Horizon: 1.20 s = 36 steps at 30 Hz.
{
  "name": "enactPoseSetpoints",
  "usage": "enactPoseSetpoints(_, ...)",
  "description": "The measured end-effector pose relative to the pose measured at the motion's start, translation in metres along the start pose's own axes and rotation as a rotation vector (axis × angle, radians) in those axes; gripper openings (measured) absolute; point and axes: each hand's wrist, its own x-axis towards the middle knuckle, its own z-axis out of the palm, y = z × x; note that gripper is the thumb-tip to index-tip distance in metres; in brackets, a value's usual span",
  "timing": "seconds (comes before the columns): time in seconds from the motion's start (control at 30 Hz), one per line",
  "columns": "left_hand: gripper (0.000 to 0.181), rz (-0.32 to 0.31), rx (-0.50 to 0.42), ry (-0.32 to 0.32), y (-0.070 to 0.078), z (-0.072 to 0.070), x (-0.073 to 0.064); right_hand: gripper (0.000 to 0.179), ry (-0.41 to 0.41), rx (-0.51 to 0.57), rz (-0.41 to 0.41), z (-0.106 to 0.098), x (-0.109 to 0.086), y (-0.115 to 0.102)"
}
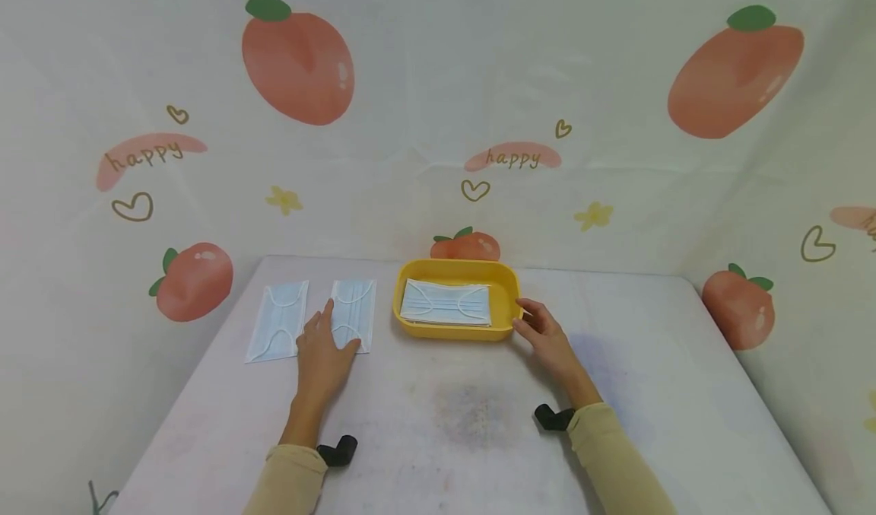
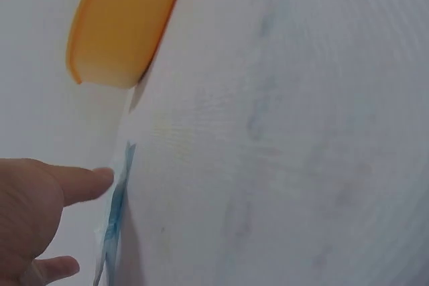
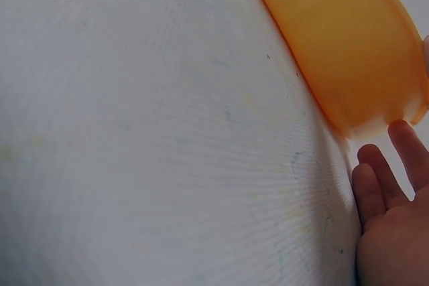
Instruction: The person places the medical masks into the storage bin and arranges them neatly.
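Note:
A blue pleated face mask (image 1: 359,313) lies on the table with its ear loops on top. My left hand (image 1: 325,359) is over its left side, fingers spread, thumb by its lower right edge. In the left wrist view the thumb (image 2: 87,184) is beside the edge of the mask (image 2: 115,216). Another mask (image 1: 277,321) lies flat just left of this hand. To the right stands a yellow tray (image 1: 505,298) with a small pile of masks (image 1: 445,303) inside. My right hand (image 1: 553,348) touches the tray's right end with loosely extended fingers.
The light table (image 1: 472,424) runs back to a white curtain (image 1: 411,81) printed with peaches. Each wrist, below the hand, carries a small black device (image 1: 338,451). The tray stands near the table's back edge.

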Motion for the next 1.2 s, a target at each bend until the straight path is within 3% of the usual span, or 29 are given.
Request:
enactPoseSetpoints(0.37, 0.091, -0.061, -0.132, 0.081, -0.005, 0.000, 0.002, 0.054, -0.015, 0.010, 0.007, -0.001, 0.000, 0.003)
enactPoseSetpoints(0.6, 0.096, -0.082, -0.224, 0.030, -0.009, -0.003, 0.008, 0.054, -0.017, 0.026, 0.005, -0.001, 0.001, 0.003)
enactPoseSetpoints(0.8, 0.098, -0.117, -0.231, -0.019, -0.011, -0.006, 0.011, 0.055, -0.019, 0.020, 0.014, -0.001, 0.000, 0.000)
enactPoseSetpoints(1.0, 0.081, -0.163, -0.313, 0.017, -0.013, -0.009, 0.013, 0.058, -0.034, 0.019, 0.017, -0.001, 0.001, 0.000)
enactPoseSetpoints(1.2, 0.060, -0.223, -0.452, 0.027, -0.007, -0.013, 0.013, 0.056, -0.034, 0.006, 0.041, -0.002, 0.002, -0.001)
